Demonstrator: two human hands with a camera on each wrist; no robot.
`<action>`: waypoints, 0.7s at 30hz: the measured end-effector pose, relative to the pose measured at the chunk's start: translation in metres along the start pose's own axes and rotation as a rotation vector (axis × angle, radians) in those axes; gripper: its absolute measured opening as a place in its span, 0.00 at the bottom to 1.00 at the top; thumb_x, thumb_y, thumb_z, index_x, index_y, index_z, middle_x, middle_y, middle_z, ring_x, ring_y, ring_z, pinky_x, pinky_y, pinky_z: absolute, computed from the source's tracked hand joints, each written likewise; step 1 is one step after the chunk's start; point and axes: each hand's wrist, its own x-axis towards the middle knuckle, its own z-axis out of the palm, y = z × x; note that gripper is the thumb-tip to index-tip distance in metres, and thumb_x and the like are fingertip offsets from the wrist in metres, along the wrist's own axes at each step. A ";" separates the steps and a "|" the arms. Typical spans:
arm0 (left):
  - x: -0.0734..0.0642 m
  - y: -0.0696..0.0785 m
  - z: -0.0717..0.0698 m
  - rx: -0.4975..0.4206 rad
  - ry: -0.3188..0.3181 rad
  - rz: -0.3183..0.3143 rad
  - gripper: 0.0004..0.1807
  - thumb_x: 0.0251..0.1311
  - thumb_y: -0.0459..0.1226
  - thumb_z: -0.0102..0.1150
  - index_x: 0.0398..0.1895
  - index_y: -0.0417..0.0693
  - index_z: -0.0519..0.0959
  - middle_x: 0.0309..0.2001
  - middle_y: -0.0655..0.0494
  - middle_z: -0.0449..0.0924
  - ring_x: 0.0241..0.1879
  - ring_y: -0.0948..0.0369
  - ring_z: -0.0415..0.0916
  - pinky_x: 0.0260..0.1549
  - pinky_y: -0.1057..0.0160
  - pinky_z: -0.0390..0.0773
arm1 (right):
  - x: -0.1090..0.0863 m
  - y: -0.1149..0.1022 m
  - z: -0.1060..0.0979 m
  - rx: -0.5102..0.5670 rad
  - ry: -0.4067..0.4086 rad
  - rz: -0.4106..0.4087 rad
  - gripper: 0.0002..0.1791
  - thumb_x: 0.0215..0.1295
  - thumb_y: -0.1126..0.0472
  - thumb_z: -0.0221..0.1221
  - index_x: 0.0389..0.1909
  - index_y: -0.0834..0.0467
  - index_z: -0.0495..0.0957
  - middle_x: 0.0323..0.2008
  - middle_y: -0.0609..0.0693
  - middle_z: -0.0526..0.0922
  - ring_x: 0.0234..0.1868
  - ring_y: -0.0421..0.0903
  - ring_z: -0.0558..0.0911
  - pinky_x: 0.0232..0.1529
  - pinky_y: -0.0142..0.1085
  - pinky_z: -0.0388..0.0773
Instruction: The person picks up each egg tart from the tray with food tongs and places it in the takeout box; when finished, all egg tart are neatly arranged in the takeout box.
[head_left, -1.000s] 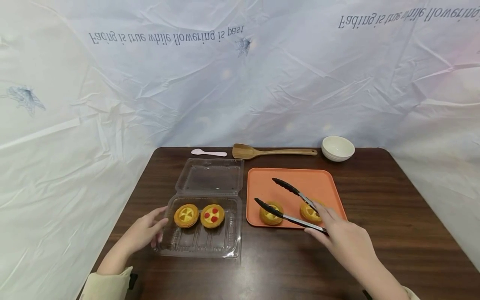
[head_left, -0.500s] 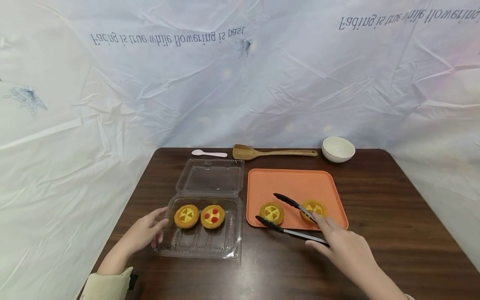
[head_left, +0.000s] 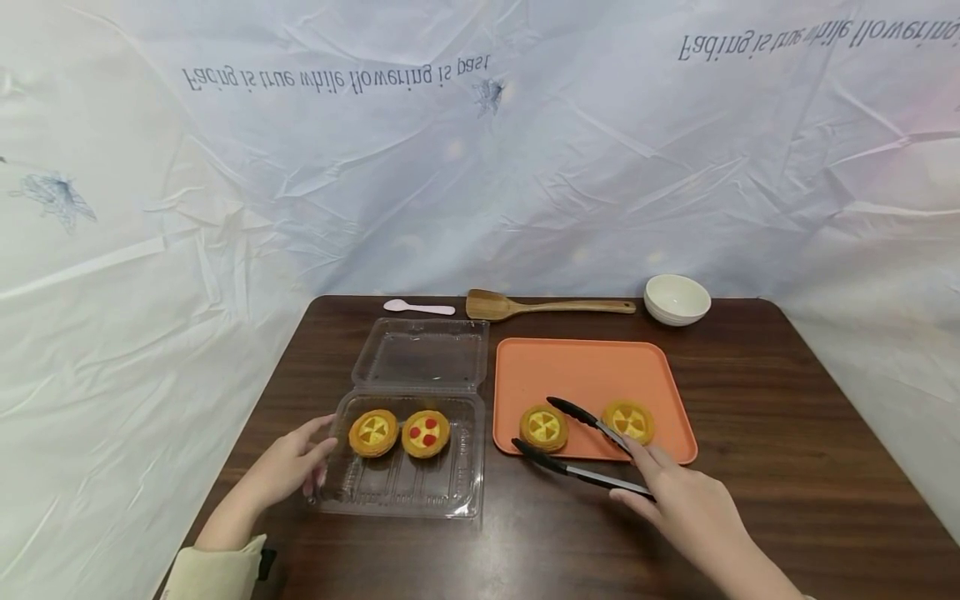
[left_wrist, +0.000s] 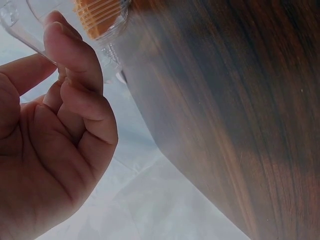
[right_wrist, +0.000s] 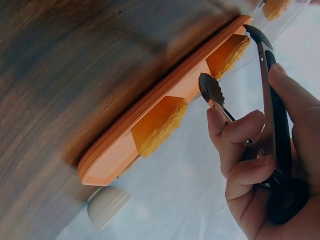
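My left hand [head_left: 281, 468] pinches the left rim of a clear plastic clamshell container [head_left: 401, 498], its lid folded back. Inside sit two egg tarts: a yellow-topped tart [head_left: 372, 433] and a tart with red pieces [head_left: 425, 434]. In my right hand [head_left: 692, 500] is a pair of black-tipped tongs [head_left: 606, 481], spread apart, as the right wrist view also shows. The tong tips stand on either side of the left tart [head_left: 543, 427] on the orange tray [head_left: 577, 362], at its right part. Another tart [head_left: 628, 418] lies on the tray, close to the upper tong arm.
Along the table's far edge lie a pale pink spoon [head_left: 420, 308] and a wooden spatula [head_left: 555, 306]. A white bowl [head_left: 677, 300] stands at the back right. Pale printed sheets [head_left: 480, 183] hang behind the dark wooden table [head_left: 525, 550].
My right hand has brought the tongs down and toward me, from over the tray to around the left tart's right side. My left hand stays at the container.
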 end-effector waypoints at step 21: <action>0.000 0.002 0.000 -0.003 0.003 -0.014 0.27 0.73 0.39 0.47 0.70 0.38 0.58 0.17 0.54 0.74 0.14 0.55 0.71 0.20 0.55 0.75 | 0.000 0.002 -0.003 0.008 -0.003 -0.003 0.34 0.56 0.41 0.66 0.59 0.56 0.77 0.47 0.52 0.83 0.31 0.49 0.84 0.17 0.39 0.71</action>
